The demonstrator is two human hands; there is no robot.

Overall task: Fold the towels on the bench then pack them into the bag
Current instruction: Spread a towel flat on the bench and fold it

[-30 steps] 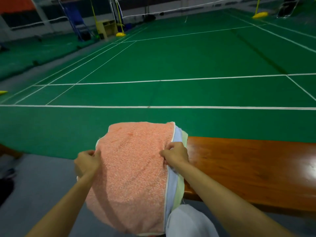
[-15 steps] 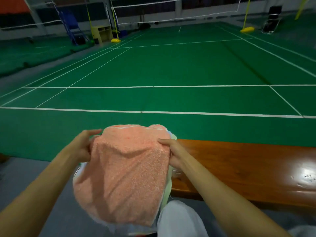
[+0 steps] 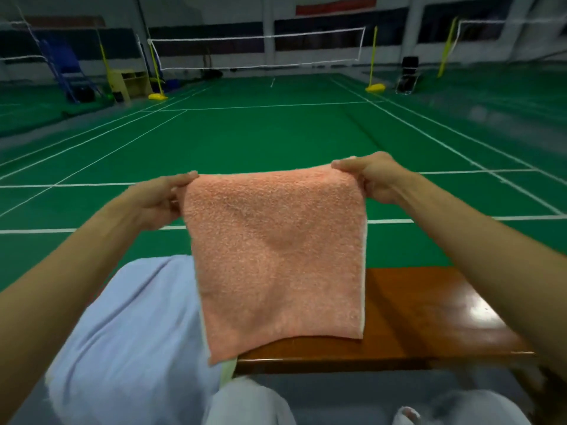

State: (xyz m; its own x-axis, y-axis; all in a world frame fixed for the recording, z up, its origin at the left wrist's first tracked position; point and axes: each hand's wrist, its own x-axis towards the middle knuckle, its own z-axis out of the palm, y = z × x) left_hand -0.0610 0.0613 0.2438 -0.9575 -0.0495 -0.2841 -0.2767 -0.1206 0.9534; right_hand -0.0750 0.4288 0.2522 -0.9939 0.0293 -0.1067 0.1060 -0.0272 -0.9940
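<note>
- The left hand [image 3: 159, 194] pinches the upper left corner of the pink towel [image 3: 276, 256], thumb on the near face and the other fingers curled behind the cloth.
- The right hand [image 3: 371, 176] pinches the upper right corner the same way, with the thumb lying along the top edge.
- Between the two hands the pink towel is stretched out and hangs flat in the air, above the near end of the counter [image 3: 429, 317]; its lower edge hangs in front of the counter's front edge.
- A pale green strip [image 3: 228, 371] of another cloth peeks out below the pink towel's lower left corner.
- A light blue towel [image 3: 132, 332] spreads to the left of and behind the pink one, off the counter's end; what supports it is hidden.
- The person's knees [image 3: 248, 406], in pale trousers, show at the bottom.
- Beyond lies a green court floor [image 3: 260, 133] with white lines and a net [image 3: 254, 53] on yellow posts.
</note>
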